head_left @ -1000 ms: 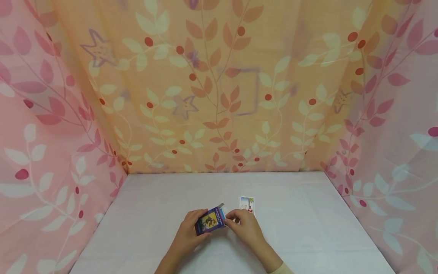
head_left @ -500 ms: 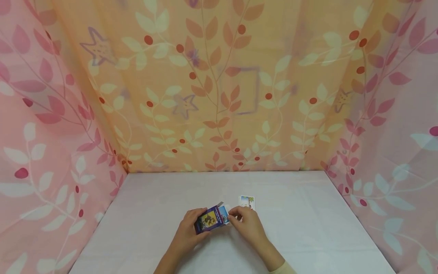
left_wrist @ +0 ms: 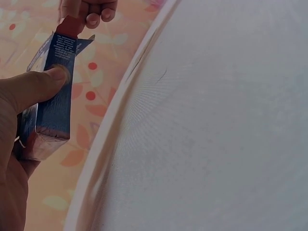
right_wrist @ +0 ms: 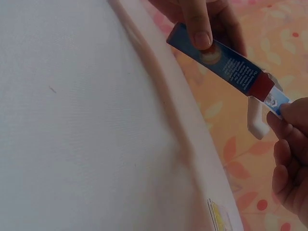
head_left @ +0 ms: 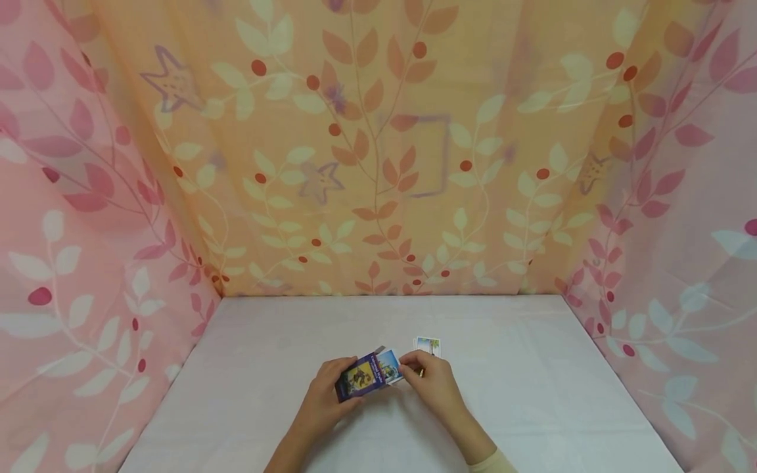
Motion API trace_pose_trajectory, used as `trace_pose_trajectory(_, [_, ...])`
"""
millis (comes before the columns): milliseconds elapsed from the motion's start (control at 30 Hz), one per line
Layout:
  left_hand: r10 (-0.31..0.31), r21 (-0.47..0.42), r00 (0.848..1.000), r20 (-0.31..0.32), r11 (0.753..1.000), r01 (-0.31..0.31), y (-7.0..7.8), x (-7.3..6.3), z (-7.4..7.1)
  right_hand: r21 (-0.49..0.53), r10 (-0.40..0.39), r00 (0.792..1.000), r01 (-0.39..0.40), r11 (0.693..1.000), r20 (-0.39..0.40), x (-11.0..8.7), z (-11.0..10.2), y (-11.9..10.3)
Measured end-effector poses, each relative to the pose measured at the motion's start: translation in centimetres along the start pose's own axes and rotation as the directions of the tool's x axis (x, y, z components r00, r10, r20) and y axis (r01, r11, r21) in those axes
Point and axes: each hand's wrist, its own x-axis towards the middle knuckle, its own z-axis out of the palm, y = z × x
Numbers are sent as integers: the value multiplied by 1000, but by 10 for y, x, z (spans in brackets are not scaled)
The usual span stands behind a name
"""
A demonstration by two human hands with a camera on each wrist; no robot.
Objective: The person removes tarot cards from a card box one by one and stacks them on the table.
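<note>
A dark blue card box (head_left: pixel 359 379) with a yellow picture on its face is gripped by my left hand (head_left: pixel 326 399), thumb along one narrow side. The box's flaps stand open at its right end. Out of that end a blue picture card (head_left: pixel 389 366) sticks partway. My right hand (head_left: pixel 436 387) pinches the card's outer edge between thumb and fingertips. In the right wrist view the card (right_wrist: pixel 276 102) shows between the box mouth and the right thumb. Whether it is one card or more I cannot tell.
A few picture cards (head_left: pixel 430 345) lie on the white table (head_left: pixel 284 328) just behind my right hand, which partly covers them. A leaf-patterned orange curtain (head_left: pixel 367 249) hangs at the back, and pink curtains (head_left: pixel 106 276) flank both sides.
The right hand has moved slightly right and up, drawing the blue picture card farther out of the box. The left hand keeps its grip on the box, almost unmoved.
</note>
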Motion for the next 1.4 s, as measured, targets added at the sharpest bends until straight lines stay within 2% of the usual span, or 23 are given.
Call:
trace_pose_trajectory(433, [-23,-15,1000,5,1000,24,1,1,0,18,-20,998,22,1000,-66,4,-8,-2])
trace_pose_trajectory(967, [-21,6,1000,-5,1000,21,2,0,1,17,-30,996,31,999,-84,7,-23,4])
trace_pose_trajectory(1400, [-6,16,1000,-10,1000,6,1,0,2,31,18,996,-15,999,-85,8,-34,5])
